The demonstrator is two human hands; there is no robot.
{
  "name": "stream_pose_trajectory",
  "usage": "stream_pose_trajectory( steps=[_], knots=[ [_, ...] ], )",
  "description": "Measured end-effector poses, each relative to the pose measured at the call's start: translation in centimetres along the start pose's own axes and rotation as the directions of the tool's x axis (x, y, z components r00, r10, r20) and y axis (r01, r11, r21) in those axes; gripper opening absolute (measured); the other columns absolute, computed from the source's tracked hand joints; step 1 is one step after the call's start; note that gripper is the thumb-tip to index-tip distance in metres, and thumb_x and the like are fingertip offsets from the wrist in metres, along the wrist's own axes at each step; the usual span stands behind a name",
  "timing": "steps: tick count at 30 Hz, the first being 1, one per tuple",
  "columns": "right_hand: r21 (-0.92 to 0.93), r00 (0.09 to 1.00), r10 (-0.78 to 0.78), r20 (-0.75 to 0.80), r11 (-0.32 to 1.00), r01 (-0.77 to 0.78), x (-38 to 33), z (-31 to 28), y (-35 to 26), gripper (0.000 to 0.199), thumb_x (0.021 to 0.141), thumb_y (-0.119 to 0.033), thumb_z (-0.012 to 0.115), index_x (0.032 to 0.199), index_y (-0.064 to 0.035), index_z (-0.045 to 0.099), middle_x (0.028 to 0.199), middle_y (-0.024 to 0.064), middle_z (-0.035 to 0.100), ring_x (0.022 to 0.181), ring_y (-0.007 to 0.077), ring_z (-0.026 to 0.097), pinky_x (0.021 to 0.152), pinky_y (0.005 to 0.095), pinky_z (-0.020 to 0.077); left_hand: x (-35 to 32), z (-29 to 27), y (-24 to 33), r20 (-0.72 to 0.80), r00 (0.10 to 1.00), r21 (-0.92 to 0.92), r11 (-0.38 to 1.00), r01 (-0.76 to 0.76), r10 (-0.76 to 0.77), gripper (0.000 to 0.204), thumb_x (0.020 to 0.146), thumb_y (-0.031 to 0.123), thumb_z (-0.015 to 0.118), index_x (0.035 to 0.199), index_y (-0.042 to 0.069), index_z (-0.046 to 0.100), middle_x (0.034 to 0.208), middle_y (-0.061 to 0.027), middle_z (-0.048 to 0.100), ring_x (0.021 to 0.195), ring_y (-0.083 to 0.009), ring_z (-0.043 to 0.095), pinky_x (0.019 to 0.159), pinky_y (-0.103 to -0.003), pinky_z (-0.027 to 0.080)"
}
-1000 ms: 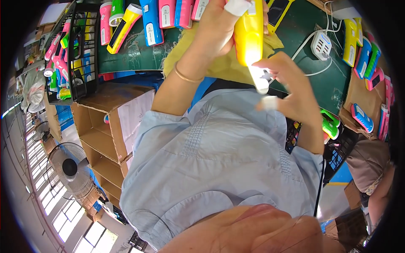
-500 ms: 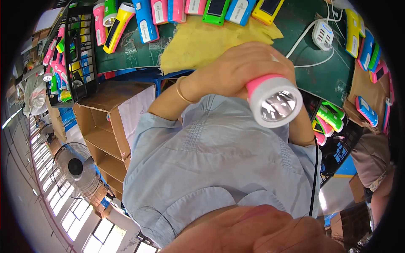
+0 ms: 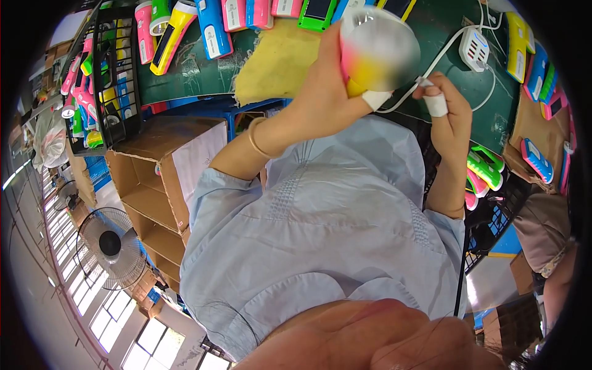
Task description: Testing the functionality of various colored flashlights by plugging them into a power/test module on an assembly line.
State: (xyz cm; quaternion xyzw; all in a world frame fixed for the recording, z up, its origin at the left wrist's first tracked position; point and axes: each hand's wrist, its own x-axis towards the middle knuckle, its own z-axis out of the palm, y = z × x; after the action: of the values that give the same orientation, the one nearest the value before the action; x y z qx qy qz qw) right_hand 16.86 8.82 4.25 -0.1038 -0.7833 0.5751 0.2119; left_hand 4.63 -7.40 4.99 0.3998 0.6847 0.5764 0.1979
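A person in a pale blue, softly creased cotton shirt [image 3: 333,234] raises both hands over a dark green worktable [image 3: 197,68]. The left hand [image 3: 324,92], a thin gold bangle [image 3: 256,139] on its wrist, is lifted with the elbow bent and its fingers wrapped tight around a pink and yellow plastic flashlight [image 3: 376,52], whose round shiny lens end looks blurred near the top middle of the view. The right hand [image 3: 450,114] is held just beside it, fingers curled loosely and holding nothing, with white tape on one fingertip. A frayed yellow cloth [image 3: 277,61] lies on the table behind the left hand. A white power strip [image 3: 475,48] with trailing cords sits near the right hand. Rows of glossy, bright-coloured flashlights [image 3: 209,28] line the table's far edge.
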Motion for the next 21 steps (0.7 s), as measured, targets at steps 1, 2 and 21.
stream_pose_trajectory(
  steps=[1, 2, 21],
  knots=[
    [0.001, 1.0, 0.001, -0.001, 1.0, -0.001, 0.2, 0.0, -0.7, 0.015, 0.087, -0.01, 0.05, 0.078, 0.002, 0.054, 0.07, 0.0051, 0.055, 0.064, 0.0111, 0.049, 0.059, 0.023, 0.0393, 0.5, -0.3, 0.6, 0.107, 0.98, -0.163, 0.97, 0.182, -0.166, 0.068, 0.074, 0.013, 0.07, 0.123, 0.0, 0.026, 0.106, -0.0118, 0.05, 0.104, -0.0166, 0.05, 0.086, -0.032, 0.044],
    [0.038, 0.999, -0.009, 0.03, 0.999, 0.008, 0.5, -0.3, -1.6, 0.016, 0.087, -0.01, 0.05, 0.077, 0.0021, 0.053, 0.07, 0.0048, 0.055, 0.063, 0.0113, 0.049, 0.058, 0.0231, 0.0389, 1.4, -0.8, 1.4, 0.202, 0.951, -0.327, 0.899, 0.291, -0.235, 0.073, 0.07, 0.015, 0.071, 0.123, -0.004, 0.026, 0.105, -0.0143, 0.047, 0.094, -0.0229, 0.054, 0.08, -0.034, 0.047],
    [-0.469, 0.997, -0.068, 0.026, 0.88, 0.072, 3.2, 1.8, -4.3, 0.016, 0.083, -0.014, 0.057, 0.076, -0.0001, 0.058, 0.065, 0.0132, 0.055, 0.053, 0.0284, 0.052, 0.048, 0.0339, 0.0388, 2.6, 1.2, -0.6, -0.133, 0.989, 0.22, 0.975, -0.028, 0.059, 0.073, 0.067, 0.018, 0.072, 0.12, -0.008, 0.029, 0.105, -0.0221, 0.046, 0.091, -0.0313, 0.054, 0.075, -0.038, 0.045]
  ],
)
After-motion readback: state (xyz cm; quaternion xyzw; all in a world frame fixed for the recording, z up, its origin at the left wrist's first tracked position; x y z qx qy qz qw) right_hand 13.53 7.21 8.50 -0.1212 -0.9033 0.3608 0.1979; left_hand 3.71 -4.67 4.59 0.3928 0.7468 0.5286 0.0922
